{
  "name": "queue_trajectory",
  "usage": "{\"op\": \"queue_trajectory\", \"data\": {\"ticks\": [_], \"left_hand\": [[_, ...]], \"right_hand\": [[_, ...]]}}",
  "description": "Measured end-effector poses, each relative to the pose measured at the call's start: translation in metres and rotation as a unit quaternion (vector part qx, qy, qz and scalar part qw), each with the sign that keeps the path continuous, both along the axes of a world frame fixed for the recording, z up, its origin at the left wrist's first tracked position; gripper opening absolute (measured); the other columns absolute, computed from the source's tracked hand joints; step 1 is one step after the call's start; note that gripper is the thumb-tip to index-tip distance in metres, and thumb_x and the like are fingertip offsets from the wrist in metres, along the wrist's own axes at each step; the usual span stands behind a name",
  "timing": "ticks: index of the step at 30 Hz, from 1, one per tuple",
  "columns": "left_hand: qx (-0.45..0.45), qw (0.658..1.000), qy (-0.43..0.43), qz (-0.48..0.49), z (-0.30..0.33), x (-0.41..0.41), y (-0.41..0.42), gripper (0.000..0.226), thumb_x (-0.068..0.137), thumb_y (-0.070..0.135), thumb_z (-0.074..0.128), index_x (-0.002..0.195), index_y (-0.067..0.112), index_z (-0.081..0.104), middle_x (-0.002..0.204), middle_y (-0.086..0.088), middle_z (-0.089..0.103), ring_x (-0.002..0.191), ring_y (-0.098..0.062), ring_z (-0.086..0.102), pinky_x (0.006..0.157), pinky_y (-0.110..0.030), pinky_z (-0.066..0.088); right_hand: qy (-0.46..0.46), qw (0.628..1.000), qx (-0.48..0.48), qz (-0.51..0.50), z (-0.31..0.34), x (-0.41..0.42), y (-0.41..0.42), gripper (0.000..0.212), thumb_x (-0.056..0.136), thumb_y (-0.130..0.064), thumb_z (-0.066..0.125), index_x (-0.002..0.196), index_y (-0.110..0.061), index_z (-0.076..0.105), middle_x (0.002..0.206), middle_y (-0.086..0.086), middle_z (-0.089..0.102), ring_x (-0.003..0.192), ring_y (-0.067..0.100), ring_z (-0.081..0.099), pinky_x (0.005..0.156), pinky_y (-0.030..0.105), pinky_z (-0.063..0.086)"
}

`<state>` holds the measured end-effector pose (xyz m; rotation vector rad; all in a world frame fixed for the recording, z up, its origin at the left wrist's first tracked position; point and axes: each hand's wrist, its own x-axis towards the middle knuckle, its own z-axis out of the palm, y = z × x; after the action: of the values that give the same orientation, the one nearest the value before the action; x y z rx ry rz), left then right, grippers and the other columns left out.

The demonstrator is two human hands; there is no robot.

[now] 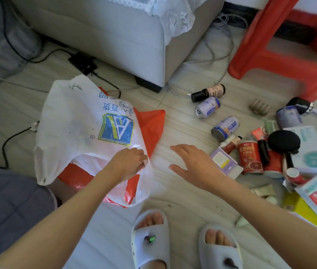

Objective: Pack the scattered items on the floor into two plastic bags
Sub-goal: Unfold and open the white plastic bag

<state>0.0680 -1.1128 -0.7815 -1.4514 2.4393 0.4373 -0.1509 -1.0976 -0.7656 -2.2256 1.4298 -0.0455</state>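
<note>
Head cam, looking down at tiled floor [173, 123].

L hand [129, 162], approx 7 o'clock from frame centre: fingers curled, pinching edge of white plastic bag [72, 121]. Bag has blue/yellow logo w/ blue print, lies crumpled on floor at 9–10 o'clock. Red plastic bag [152, 123] sits under it, touching; red edges stick out at its right side & lower edge.

R hand [190, 162], approx 5 o'clock: fingers straight & spread, palm down above bare floor, holding nothing. It's between the bags & the item pile, apart from both.

Scattered items at 3–4 o'clock:
- dark bottle [208, 92] w/ pale label, on its side, furthest from the person
- two blue/white cans [208, 107] [225, 128] on their sides, just below the bottle
- red can [250, 157] upright, touching a second red can on its right
- purple box [224, 161] just left of red can
- black round case [283, 140] on top of the pile
- white/teal boxes [307, 150] & paper packets toward right edge; yellow flat item [305, 212] at 4 o'clock

Red plastic stool [281, 49] at 1–2 o'clock. Grey sofa [115, 35] w/ white lace cover at 12 o'clock. Black cables [14, 136] run at 9 o'clock. Feet in white slippers [150, 237] at 6 o'clock.
</note>
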Motion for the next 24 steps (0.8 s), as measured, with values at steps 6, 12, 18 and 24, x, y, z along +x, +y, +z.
{"op": "queue_trajectory", "data": {"ticks": [6,12,18,24], "left_hand": [[-0.039,0.987,0.132,0.085,-0.003,-0.017,0.014,0.015,0.091,0.018,0.051,0.103,0.016,0.061,0.105,0.002,0.061,0.096,-0.020,0.059,0.073,-0.030,0.042],[-0.105,0.994,-0.013,0.009,-0.033,0.030,0.009,0.062,0.029,-0.012,0.081,0.083,0.014,0.068,0.080,-0.009,0.063,0.065,-0.029,0.062,0.046,-0.031,0.049],[-0.086,0.996,-0.014,0.036,-0.065,0.038,0.032,0.045,0.040,0.005,0.081,0.082,0.015,0.069,0.081,-0.008,0.063,0.069,-0.030,0.063,0.055,-0.031,0.050],[-0.122,0.985,0.113,-0.033,-0.066,0.027,0.019,0.023,0.071,0.013,0.042,0.078,0.015,0.064,0.080,-0.004,0.063,0.075,-0.020,0.051,0.065,-0.028,0.032]], "right_hand": [[-0.014,0.999,0.033,-0.034,-0.007,-0.001,0.017,0.059,0.092,-0.048,0.046,0.141,-0.020,0.034,0.144,-0.002,0.039,0.129,0.020,0.040,0.101,0.035,0.037],[0.007,0.996,0.081,-0.025,-0.036,-0.007,0.023,0.057,0.092,-0.048,0.044,0.141,-0.020,0.034,0.145,-0.002,0.037,0.129,0.020,0.039,0.101,0.035,0.037],[0.017,0.996,0.092,0.006,-0.057,0.006,0.014,0.058,0.093,-0.046,0.042,0.144,-0.020,0.029,0.146,0.000,0.037,0.129,0.022,0.039,0.102,0.036,0.036],[0.012,0.997,0.072,-0.009,-0.054,0.009,0.014,0.066,0.088,-0.058,0.037,0.142,-0.020,0.034,0.143,0.000,0.041,0.126,0.023,0.043,0.100,0.036,0.035]]}}
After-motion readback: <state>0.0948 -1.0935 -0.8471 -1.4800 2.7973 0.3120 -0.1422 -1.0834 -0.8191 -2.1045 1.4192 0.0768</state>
